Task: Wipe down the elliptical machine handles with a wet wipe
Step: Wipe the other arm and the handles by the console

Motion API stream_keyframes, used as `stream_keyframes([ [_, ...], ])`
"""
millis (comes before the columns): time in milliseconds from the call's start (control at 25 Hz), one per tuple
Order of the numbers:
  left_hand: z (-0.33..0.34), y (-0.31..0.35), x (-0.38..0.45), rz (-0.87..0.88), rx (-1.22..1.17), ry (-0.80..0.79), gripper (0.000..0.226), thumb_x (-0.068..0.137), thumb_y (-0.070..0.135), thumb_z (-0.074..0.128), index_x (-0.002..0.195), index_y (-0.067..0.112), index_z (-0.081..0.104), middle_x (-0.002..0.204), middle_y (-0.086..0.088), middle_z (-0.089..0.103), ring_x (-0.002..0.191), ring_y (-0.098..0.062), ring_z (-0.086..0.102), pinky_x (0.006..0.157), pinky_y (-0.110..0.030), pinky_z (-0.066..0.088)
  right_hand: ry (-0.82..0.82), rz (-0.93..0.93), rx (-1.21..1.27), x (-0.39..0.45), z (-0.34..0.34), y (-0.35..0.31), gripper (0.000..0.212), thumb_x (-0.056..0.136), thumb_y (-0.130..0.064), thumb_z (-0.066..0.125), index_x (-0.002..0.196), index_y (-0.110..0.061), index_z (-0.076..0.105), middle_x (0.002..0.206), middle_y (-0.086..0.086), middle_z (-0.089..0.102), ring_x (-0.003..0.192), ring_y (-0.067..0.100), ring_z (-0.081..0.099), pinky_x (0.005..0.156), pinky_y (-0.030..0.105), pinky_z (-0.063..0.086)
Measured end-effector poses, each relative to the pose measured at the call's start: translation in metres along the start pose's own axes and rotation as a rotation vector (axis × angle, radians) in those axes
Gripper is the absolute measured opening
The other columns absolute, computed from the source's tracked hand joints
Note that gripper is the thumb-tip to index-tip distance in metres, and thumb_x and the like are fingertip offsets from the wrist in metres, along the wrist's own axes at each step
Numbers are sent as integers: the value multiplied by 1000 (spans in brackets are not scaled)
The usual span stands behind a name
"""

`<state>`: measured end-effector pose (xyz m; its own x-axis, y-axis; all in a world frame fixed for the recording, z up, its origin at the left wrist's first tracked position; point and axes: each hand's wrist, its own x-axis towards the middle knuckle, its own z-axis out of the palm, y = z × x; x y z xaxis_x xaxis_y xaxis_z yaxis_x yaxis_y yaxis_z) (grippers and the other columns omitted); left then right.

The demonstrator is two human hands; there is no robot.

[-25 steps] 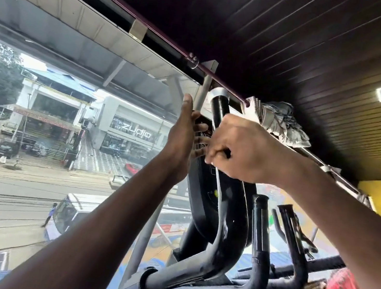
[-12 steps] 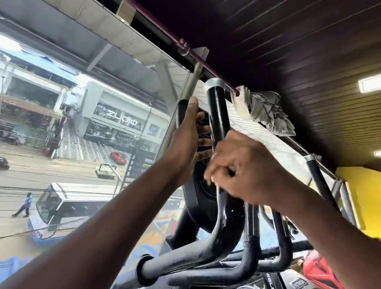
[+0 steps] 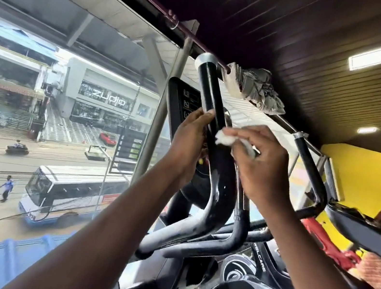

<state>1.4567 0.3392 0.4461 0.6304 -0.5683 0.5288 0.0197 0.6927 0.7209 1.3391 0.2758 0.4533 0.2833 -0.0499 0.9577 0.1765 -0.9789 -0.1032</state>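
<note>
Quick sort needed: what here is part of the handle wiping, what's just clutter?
In the job:
- white wet wipe, pinched in right hand
- tall black elliptical handle with silver cap
- left hand, against that handle

Lying about:
- bunched grey cloth on the window rail
- black console panel
- second black handle

The glossy black elliptical handle (image 3: pixel 211 97) has a silver cap on its top end. The crumpled wet wipe (image 3: pixel 223 138) is white. The flat console panel (image 3: pixel 182 102) is black with small white symbols. The bunched cloth on the rail (image 3: pixel 257 90) is grey. The back wall (image 3: pixel 366 180) is plain yellow, and the slatted ceiling (image 3: pixel 280 32) is dark brown with thin stripes. The bus outside (image 3: pixel 69 191) is white and blue.
</note>
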Motion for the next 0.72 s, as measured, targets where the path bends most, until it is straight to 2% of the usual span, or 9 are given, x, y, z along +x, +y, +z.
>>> stream_keyframes([
  [80, 4, -3, -7, 2, -58, -15, 24, 96, 29, 53, 117, 20, 60, 91, 4, 72, 77, -10, 65, 70, -27, 48, -63, -14, -63, -2, 2, -7, 29, 81, 1, 56, 93, -18, 73, 91, -2, 62, 84, 2, 60, 73, 9, 44],
  [160, 3, -7, -12, -4, -78, -7, 16, 99, 24, 50, 109, 22, 63, 83, 6, 69, 73, -10, 62, 65, -25, 47, -193, -242, -183, -31, -5, -13, 22, 77, -4, 54, 80, -12, 74, 83, 1, 59, 75, 13, 56, 64, 17, 44],
  [240, 0, -9, -17, 14, -75, -1, 18, 100, 22, 48, 101, 23, 65, 78, 6, 68, 69, -10, 60, 62, -23, 47, -276, -419, -243, -52, -13, -17, 20, 74, -2, 56, 77, -9, 74, 79, 3, 59, 73, 15, 53, 64, 16, 39],
  [360, 4, -11, -27, 4, -101, -22, 24, 102, 21, 40, 108, 14, 63, 84, -2, 70, 74, -14, 65, 65, -25, 50, -144, -323, -286, -27, -7, -10, 26, 78, 3, 57, 92, -9, 76, 88, 6, 62, 79, 19, 57, 71, 18, 42],
  [480, 8, -15, -41, 20, -90, -33, 22, 102, 21, 38, 96, 14, 59, 71, -1, 67, 64, -12, 64, 57, -21, 50, -99, -382, -262, -40, -3, -6, 28, 77, 3, 53, 94, -6, 73, 92, 9, 62, 82, 24, 54, 75, 25, 43],
  [600, 8, -20, -53, 59, 83, 50, 18, 100, 26, 44, 98, 20, 60, 74, 4, 66, 65, -11, 58, 54, -22, 46, -122, -463, -63, -89, -14, 11, 25, 73, 7, 56, 86, -5, 74, 86, 9, 61, 78, 22, 57, 69, 29, 50],
  [680, 14, -23, -59, 81, 151, 124, 20, 101, 30, 45, 100, 19, 61, 75, 5, 67, 68, -13, 60, 57, -24, 48, -28, -363, 121, -92, -13, 22, 26, 74, 10, 60, 88, -6, 75, 88, 8, 61, 79, 13, 59, 72, 21, 50],
  [720, 19, -25, -62, 77, 168, 173, 24, 101, 33, 45, 102, 17, 63, 77, 3, 69, 70, -14, 63, 60, -25, 51, 42, -244, 207, -81, -7, 26, 27, 75, 11, 60, 90, -7, 75, 90, 5, 62, 82, 8, 59, 75, 15, 48],
])
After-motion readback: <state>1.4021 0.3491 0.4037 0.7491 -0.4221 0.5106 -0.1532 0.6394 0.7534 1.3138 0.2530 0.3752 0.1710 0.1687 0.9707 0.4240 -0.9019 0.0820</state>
